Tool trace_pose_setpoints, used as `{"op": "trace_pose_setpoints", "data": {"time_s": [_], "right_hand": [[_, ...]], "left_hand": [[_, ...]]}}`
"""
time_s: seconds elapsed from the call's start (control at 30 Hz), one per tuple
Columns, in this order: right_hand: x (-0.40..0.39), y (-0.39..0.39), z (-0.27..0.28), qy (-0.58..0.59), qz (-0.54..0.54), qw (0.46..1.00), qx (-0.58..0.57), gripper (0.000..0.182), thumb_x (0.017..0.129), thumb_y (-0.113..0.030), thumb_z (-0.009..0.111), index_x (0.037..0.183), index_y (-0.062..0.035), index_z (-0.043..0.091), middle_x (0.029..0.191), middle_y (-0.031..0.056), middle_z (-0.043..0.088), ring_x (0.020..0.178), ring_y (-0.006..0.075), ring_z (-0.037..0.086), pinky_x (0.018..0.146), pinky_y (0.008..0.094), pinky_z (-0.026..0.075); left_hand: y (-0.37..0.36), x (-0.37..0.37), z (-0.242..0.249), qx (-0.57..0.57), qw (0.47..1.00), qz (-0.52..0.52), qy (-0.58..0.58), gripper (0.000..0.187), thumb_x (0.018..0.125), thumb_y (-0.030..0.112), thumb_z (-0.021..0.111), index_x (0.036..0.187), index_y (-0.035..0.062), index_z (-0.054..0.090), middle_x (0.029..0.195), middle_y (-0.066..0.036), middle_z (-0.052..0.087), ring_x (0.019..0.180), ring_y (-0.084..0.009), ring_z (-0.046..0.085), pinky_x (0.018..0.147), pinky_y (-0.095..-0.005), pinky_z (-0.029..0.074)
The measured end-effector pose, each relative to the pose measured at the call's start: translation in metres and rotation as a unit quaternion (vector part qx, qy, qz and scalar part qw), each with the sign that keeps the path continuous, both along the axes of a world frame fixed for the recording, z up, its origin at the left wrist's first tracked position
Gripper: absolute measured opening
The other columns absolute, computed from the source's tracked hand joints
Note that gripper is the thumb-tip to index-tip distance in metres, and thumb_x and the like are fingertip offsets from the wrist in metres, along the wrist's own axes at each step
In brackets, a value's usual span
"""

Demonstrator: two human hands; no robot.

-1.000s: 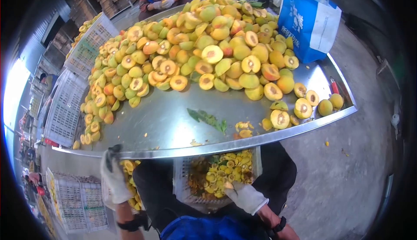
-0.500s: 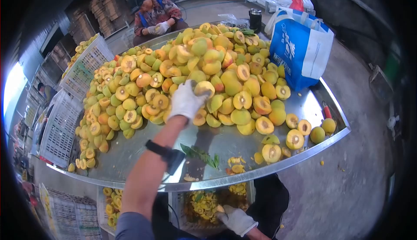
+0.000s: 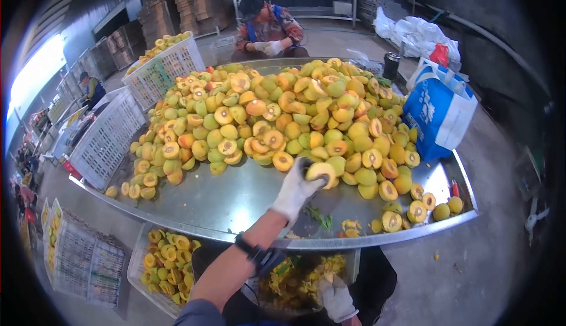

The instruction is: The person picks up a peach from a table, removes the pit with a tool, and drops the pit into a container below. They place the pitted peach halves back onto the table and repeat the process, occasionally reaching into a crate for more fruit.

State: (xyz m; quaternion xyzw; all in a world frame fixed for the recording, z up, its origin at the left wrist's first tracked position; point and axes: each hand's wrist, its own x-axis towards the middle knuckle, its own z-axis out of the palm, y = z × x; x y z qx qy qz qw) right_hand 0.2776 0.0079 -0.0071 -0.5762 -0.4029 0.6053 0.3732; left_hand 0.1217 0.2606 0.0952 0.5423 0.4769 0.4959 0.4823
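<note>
My left hand (image 3: 299,189), in a white glove with a black band on the wrist, is closed around a halved yellow peach (image 3: 321,174). The cut face shows, and the hand is over the front of the metal table (image 3: 224,199), at the near edge of a big heap of halved peaches (image 3: 247,119). Below the table edge, my right hand (image 3: 337,302), also gloved, has its fingers curled in over a crate of peach scraps (image 3: 295,279). A small pale thing shows at its fingertips; I cannot tell what it is.
A crate of peach halves (image 3: 168,261) stands lower left. White crates (image 3: 106,137) line the table's left side. At right are a blue bag (image 3: 433,113), a black cup (image 3: 391,65) and a red-handled tool (image 3: 454,188). Another person (image 3: 271,31) sits across the table.
My left hand has drawn back from the heap toward the table's near edge, carrying the peach half. My right hand stays low over the scraps crate. The view has shifted.
</note>
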Motion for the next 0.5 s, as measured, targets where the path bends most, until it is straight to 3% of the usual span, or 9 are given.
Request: {"op": "trace_pose_setpoints", "data": {"time_s": [0.03,0.07,0.1,0.13,0.2,0.3,0.4,0.47,0.5], "right_hand": [[-0.013,0.002,0.033,0.064,-0.045,0.997,0.014,0.022,0.102,-0.028,0.048,0.101,-0.0081,0.059,0.069,-0.0063,0.049,0.058,0.0031,0.045,0.049,0.0206,0.036],[-0.010,-0.001,0.019,0.089,-0.057,0.994,0.009,0.021,0.102,-0.026,0.047,0.102,-0.0076,0.058,0.069,-0.0062,0.050,0.055,0.0046,0.045,0.049,0.0213,0.037],[-0.018,0.002,0.045,0.099,-0.077,0.992,0.003,0.017,0.095,-0.022,0.056,0.099,-0.0052,0.060,0.064,-0.0022,0.049,0.056,0.0075,0.047,0.051,0.0251,0.039],[-0.023,0.006,0.056,0.043,-0.053,0.997,0.026,0.018,0.095,-0.022,0.055,0.099,-0.0042,0.060,0.063,0.0015,0.052,0.056,0.0126,0.050,0.052,0.0293,0.041],[-0.034,0.009,0.064,-0.032,-0.020,0.992,0.123,0.020,0.095,-0.021,0.055,0.103,-0.0030,0.060,0.065,0.0081,0.055,0.058,0.0181,0.054,0.055,0.0324,0.044],[-0.054,0.013,0.090,-0.075,0.010,0.987,0.144,0.020,0.098,-0.018,0.050,0.105,-0.0007,0.059,0.069,0.0011,0.057,0.059,0.0096,0.052,0.054,0.0267,0.043],[-0.070,0.009,0.107,-0.143,0.008,0.968,0.206,0.021,0.095,-0.020,0.055,0.108,-0.0030,0.059,0.071,0.0173,0.060,0.063,0.0295,0.061,0.060,0.0379,0.048],[-0.075,0.007,0.106,-0.184,0.018,0.954,0.236,0.021,0.096,-0.020,0.056,0.106,-0.0020,0.059,0.074,0.0183,0.061,0.064,0.0334,0.062,0.061,0.0398,0.048],[-0.075,0.010,0.100,-0.169,0.037,0.962,0.212,0.021,0.096,-0.020,0.056,0.105,-0.0017,0.059,0.075,0.0188,0.062,0.064,0.0341,0.063,0.061,0.0402,0.048]], "left_hand": [[-0.024,-0.005,0.003,0.005,0.996,-0.013,-0.086,0.052,0.079,0.010,0.073,0.125,0.0026,0.050,0.112,-0.012,0.060,0.099,-0.0187,0.061,0.088,-0.0299,0.050],[-0.050,-0.012,0.006,0.004,0.985,-0.023,-0.172,0.049,0.082,0.004,0.069,0.127,0.0029,0.050,0.114,-0.009,0.058,0.098,-0.0149,0.060,0.089,-0.0275,0.050],[-0.076,-0.021,0.013,-0.019,0.981,-0.025,-0.191,0.051,0.085,0.005,0.065,0.133,0.0046,0.047,0.112,-0.007,0.058,0.097,-0.0142,0.060,0.083,-0.0280,0.051],[-0.097,-0.029,0.019,-0.039,0.977,-0.028,-0.209,0.053,0.088,0.006,0.062,0.138,0.0063,0.044,0.110,-0.006,0.059,0.096,-0.0134,0.059,0.077,-0.0284,0.053],[-0.132,-0.045,0.025,-0.114,0.957,-0.057,-0.260,0.052,0.093,0.013,0.063,0.142,0.0077,0.043,0.113,-0.004,0.059,0.105,-0.0135,0.059,0.087,-0.0282,0.052],[-0.164,-0.050,0.016,-0.105,0.939,-0.004,-0.327,0.043,0.097,0.023,0.061,0.135,0.0072,0.048,0.116,-0.006,0.058,0.105,-0.0160,0.060,0.089,-0.0289,0.052],[-0.183,-0.054,-0.003,-0.121,0.926,0.046,-0.356,0.035,0.099,0.023,0.058,0.129,0.0065,0.052,0.116,-0.006,0.057,0.106,-0.0173,0.060,0.091,-0.0297,0.051],[-0.189,-0.058,-0.009,-0.137,0.934,0.069,-0.323,0.031,0.100,0.023,0.056,0.126,0.0061,0.052,0.115,-0.006,0.057,0.105,-0.0173,0.060,0.091,-0.0306,0.052],[-0.192,-0.058,-0.007,-0.162,0.906,0.050,-0.388,0.035,0.099,0.021,0.058,0.129,0.0060,0.051,0.116,-0.006,0.057,0.106,-0.0172,0.059,0.094,-0.0304,0.049]]}}
